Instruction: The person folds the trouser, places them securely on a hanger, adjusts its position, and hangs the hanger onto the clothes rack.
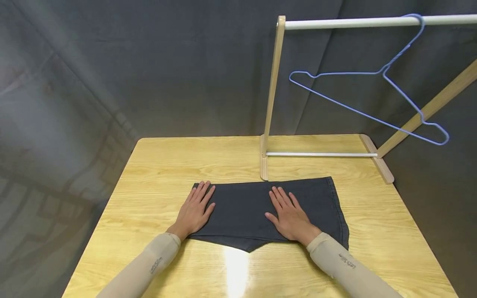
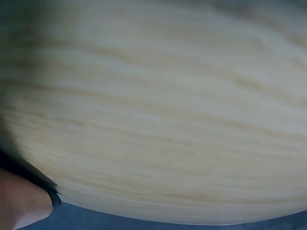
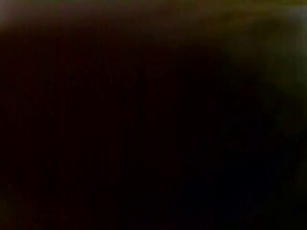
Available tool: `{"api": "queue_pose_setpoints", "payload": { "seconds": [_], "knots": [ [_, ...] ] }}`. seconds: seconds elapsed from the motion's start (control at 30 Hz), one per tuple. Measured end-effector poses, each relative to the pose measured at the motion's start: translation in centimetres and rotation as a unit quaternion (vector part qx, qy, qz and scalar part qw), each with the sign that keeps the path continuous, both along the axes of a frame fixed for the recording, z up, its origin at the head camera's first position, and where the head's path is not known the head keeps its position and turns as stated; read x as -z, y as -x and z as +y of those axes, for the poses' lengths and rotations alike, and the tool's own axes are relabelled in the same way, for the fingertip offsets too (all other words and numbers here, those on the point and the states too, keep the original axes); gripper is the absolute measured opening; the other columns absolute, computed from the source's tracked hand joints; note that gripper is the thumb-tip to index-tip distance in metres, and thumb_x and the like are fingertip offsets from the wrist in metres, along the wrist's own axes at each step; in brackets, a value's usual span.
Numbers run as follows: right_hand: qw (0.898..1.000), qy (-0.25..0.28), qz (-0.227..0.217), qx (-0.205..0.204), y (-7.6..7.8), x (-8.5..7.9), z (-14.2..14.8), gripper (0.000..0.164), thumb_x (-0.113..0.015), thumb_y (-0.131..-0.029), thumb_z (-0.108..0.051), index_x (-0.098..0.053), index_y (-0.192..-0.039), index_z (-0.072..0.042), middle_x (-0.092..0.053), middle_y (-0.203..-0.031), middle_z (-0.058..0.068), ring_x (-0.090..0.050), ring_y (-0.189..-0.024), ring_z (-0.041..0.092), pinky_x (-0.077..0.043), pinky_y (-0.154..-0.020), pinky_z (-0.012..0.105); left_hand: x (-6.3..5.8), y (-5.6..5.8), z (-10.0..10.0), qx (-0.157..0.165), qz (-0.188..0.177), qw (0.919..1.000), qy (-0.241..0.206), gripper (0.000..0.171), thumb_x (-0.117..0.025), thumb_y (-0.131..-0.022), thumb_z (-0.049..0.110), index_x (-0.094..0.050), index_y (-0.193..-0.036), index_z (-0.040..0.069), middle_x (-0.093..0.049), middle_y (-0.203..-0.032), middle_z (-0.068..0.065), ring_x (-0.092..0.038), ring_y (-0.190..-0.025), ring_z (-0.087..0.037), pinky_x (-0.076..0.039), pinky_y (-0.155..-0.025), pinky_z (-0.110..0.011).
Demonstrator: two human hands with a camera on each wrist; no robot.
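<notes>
A pair of dark navy shorts [image 1: 238, 211] lies folded lengthwise on the table, its crotch corner pointing toward the near edge and a stitched hem at the right. My left hand [image 1: 193, 213] rests flat on the left end, fingers straight and thumb spread. On the right half of the fabric lies my right hand [image 1: 290, 217], palm down with its fingers extended. The left wrist view catches part of a hand [image 2: 21, 201] beside a dark cloth edge, low in the left corner. Almost everything in the right wrist view is too dark to make out.
A wooden rack with a white top rail [image 1: 343, 22] stands at the back right of the light wood table [image 1: 167, 161]. From the rail hangs a blue wire hanger [image 1: 346, 105]. Its left foot [image 1: 263, 165] reaches nearly to the shorts' far edge. Grey curtains [image 1: 205, 70] surround the table.
</notes>
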State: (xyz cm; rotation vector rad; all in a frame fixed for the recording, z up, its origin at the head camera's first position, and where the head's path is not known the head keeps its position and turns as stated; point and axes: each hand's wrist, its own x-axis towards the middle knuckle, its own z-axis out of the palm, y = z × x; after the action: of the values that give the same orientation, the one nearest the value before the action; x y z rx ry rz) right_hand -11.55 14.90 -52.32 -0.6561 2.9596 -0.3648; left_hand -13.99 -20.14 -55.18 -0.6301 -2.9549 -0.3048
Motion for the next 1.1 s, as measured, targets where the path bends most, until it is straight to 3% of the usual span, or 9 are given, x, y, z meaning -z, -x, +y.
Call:
{"api": "queue_pose_setpoints", "payload": {
  "seconds": [0.07, 0.17, 0.3, 0.5, 0.73, 0.83, 0.9, 1.0, 1.1],
  "knots": [
    [1.0, 0.005, -0.026, -0.01, 0.5, 0.2, 0.5, 0.071, -0.038, -0.104, -0.052, -0.02, -0.16, -0.01, -0.014, -0.168, 0.008, -0.013, -0.156, 0.03, -0.01, -0.125, 0.051, -0.1, 0.0, 0.0, -0.002, -0.007, 1.0, -0.001, 0.06, -0.043, -0.105, 0.04, -0.026, -0.159, 0.019, -0.019, -0.168, -0.006, -0.014, -0.156, -0.026, -0.013, -0.126, -0.046],
    [0.999, 0.016, -0.026, -0.014, 1.2, 0.5, 2.2, 0.069, -0.037, -0.104, -0.055, -0.022, -0.16, -0.017, -0.016, -0.168, 0.005, -0.012, -0.156, 0.03, -0.009, -0.125, 0.051, -0.2, 0.1, 0.0, -0.003, -0.017, 0.9998, 0.0, 0.06, -0.042, -0.105, 0.04, -0.025, -0.159, 0.02, -0.017, -0.168, -0.005, -0.012, -0.157, -0.025, -0.012, -0.126, -0.045],
    [0.999, 0.017, 0.002, 0.034, 2.2, 0.9, 5.8, 0.069, -0.037, -0.103, -0.058, -0.021, -0.16, -0.022, -0.016, -0.168, 0.003, -0.009, -0.157, 0.03, -0.004, -0.124, 0.053, -0.4, 0.4, 0.0, -0.002, -0.018, 0.9998, 0.001, 0.061, -0.041, -0.106, 0.04, -0.023, -0.16, 0.019, -0.016, -0.168, -0.005, -0.01, -0.157, -0.024, -0.011, -0.126, -0.045],
    [0.994, 0.028, 0.005, 0.106, 3.2, 1.3, 9.5, 0.078, -0.036, -0.103, -0.059, -0.013, -0.161, -0.012, -0.011, -0.168, 0.015, -0.006, -0.155, 0.038, -0.006, -0.122, 0.059, -0.6, 0.4, -0.1, -0.003, -0.021, 0.9998, 0.005, 0.061, -0.04, -0.106, 0.041, -0.023, -0.16, 0.019, -0.017, -0.168, -0.006, -0.011, -0.157, -0.024, -0.012, -0.126, -0.045],
    [0.991, 0.033, 0.008, 0.126, 3.5, 1.2, 9.5, 0.082, -0.033, -0.103, -0.06, -0.011, -0.16, -0.005, -0.012, -0.166, 0.022, -0.008, -0.154, 0.042, -0.006, -0.122, 0.059, -0.3, 0.4, -0.3, -0.012, -0.014, 0.9998, 0.007, 0.06, -0.041, -0.106, 0.041, -0.024, -0.159, 0.019, -0.016, -0.168, -0.005, -0.012, -0.157, -0.024, -0.012, -0.126, -0.045],
    [0.991, 0.036, 0.037, 0.125, 3.2, 1.3, 9.4, 0.08, -0.035, -0.104, -0.057, -0.013, -0.16, -0.004, -0.013, -0.166, 0.021, -0.01, -0.154, 0.042, -0.007, -0.123, 0.058, -0.2, 0.3, -0.2, -0.015, -0.019, 0.9997, 0.011, 0.06, -0.04, -0.106, 0.041, -0.023, -0.16, 0.02, -0.015, -0.169, -0.004, -0.011, -0.157, -0.024, -0.011, -0.126, -0.044],
    [0.989, 0.043, 0.08, 0.116, 2.8, 1.4, 9.3, 0.077, -0.041, -0.103, -0.052, -0.017, -0.159, -0.006, -0.015, -0.166, 0.019, -0.012, -0.154, 0.04, -0.009, -0.123, 0.056, -0.1, 0.3, -0.1, -0.015, -0.023, 0.9995, 0.013, 0.061, -0.04, -0.106, 0.042, -0.023, -0.16, 0.021, -0.014, -0.169, -0.004, -0.01, -0.157, -0.023, -0.01, -0.127, -0.044],
    [0.986, 0.054, 0.143, 0.068, 2.1, 1.6, 9.3, 0.074, -0.054, -0.1, -0.045, -0.024, -0.159, -0.011, -0.022, -0.166, 0.014, -0.016, -0.155, 0.033, -0.013, -0.125, 0.049, 0.0, 0.1, 0.0, -0.015, -0.029, 0.9992, 0.021, 0.061, -0.038, -0.106, 0.044, -0.02, -0.16, 0.022, -0.012, -0.169, -0.003, -0.007, -0.157, -0.021, -0.009, -0.127, -0.043],
    [0.985, 0.045, 0.167, 0.002, 1.4, 1.7, 9.0, 0.071, -0.059, -0.097, -0.044, -0.032, -0.157, -0.016, -0.033, -0.162, 0.01, -0.025, -0.153, 0.027, -0.011, -0.126, 0.038, 0.0, 0.0, 0.0, -0.013, -0.017, 0.9996, 0.019, 0.06, -0.038, -0.106, 0.044, -0.022, -0.16, 0.022, -0.014, -0.169, -0.003, -0.01, -0.157, -0.022, -0.012, -0.126, -0.044]
  ]
}}
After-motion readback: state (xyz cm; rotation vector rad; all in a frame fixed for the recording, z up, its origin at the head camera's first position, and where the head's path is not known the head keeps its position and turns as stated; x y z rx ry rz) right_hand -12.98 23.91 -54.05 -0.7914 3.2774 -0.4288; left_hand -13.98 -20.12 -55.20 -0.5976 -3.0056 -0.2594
